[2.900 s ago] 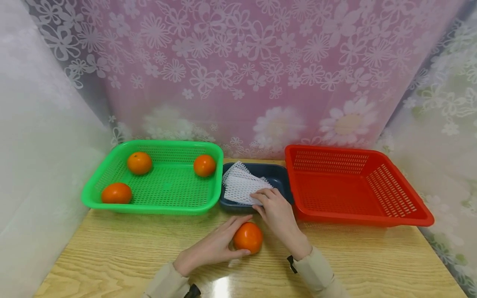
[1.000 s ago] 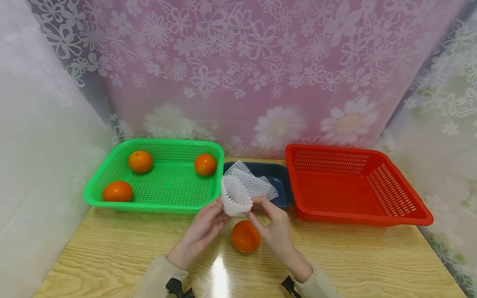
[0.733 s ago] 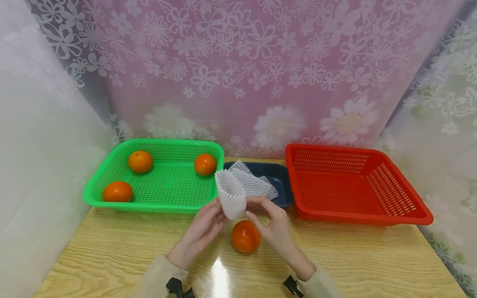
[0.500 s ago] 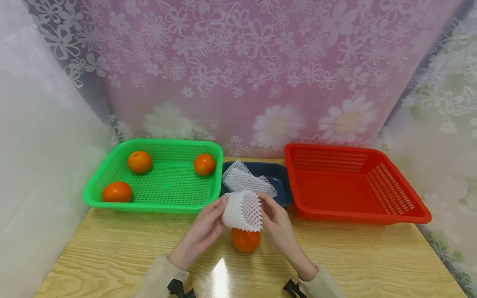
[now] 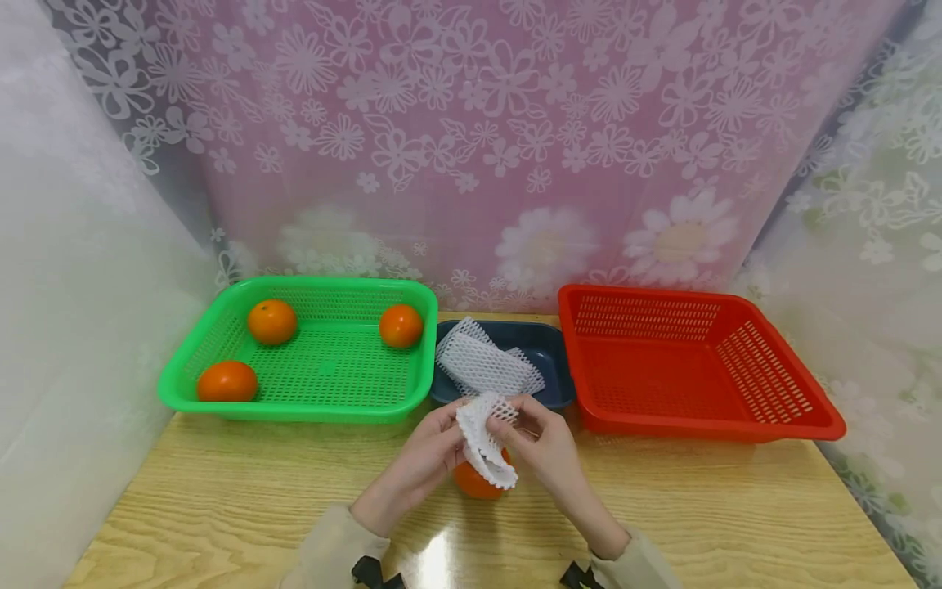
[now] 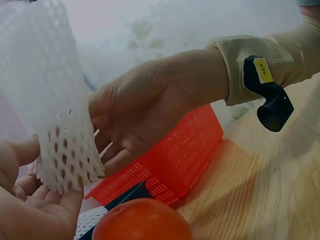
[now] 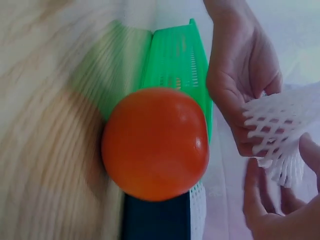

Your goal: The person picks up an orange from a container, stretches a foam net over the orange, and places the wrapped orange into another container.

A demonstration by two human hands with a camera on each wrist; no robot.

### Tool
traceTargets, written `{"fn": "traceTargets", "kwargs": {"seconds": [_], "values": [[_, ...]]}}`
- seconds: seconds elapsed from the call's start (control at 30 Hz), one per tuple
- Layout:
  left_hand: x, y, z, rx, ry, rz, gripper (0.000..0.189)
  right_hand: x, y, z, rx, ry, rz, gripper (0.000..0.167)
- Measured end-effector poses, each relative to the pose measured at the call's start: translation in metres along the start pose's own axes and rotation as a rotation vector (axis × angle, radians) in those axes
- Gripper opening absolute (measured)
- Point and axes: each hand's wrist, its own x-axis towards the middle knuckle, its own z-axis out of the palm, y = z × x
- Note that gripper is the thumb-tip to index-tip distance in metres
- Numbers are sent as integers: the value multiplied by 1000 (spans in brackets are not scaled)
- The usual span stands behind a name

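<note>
A white foam fruit net is held up between both hands, its wide mouth sagging toward the table. My left hand grips it from the left side. From the right, my right hand pinches it between thumb and fingers. Directly below sits a round orange-red fruit, partly covered by the net in the head view. The right wrist view shows this smooth, glossy fruit resting on the table, apart from both hands. More foam nets lie in the dark blue tray behind the hands.
At the left a green basket contains 3 orange fruits, one of them a fruit near the back corner. A red basket stands right of the tray. Flowered cloth hangs behind. The wooden table extends in front.
The right hand took a foam net from the tray and the left hand left the fruit to hold it too. The net has since turned, and its mouth has swung down over the fruit.
</note>
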Motion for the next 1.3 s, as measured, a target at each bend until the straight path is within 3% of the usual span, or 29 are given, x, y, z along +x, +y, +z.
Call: {"fn": "traceTargets", "kwargs": {"seconds": [0.17, 0.3, 0.47, 0.63, 0.73, 0.93, 1.13, 1.3], "values": [[-1, 1, 0, -66, 8, -21, 46, -2, -5, -1, 153, 50, 40, 20], [-2, 2, 0, -182, -7, -21, 35, -3, -6, -5, 314, 42, 74, 16], [-6, 3, -2, -342, -2, -24, 28, -3, 0, -13, 552, -77, 107, 9], [-9, 1, -4, -377, 24, -95, 32, -2, 9, -19, 808, -220, 153, 28], [-10, -2, -5, -345, 69, -136, 33, -4, 14, -21, 802, -246, 192, 32], [-15, -11, -7, -260, 144, -172, 26, -12, 25, -22, 623, -205, 323, 25], [-18, -22, -10, -239, 208, -192, 27, -15, 36, -21, 571, -191, 395, 26], [-18, -29, -12, -232, 265, -201, 27, -14, 42, -19, 526, -156, 450, 17]]}}
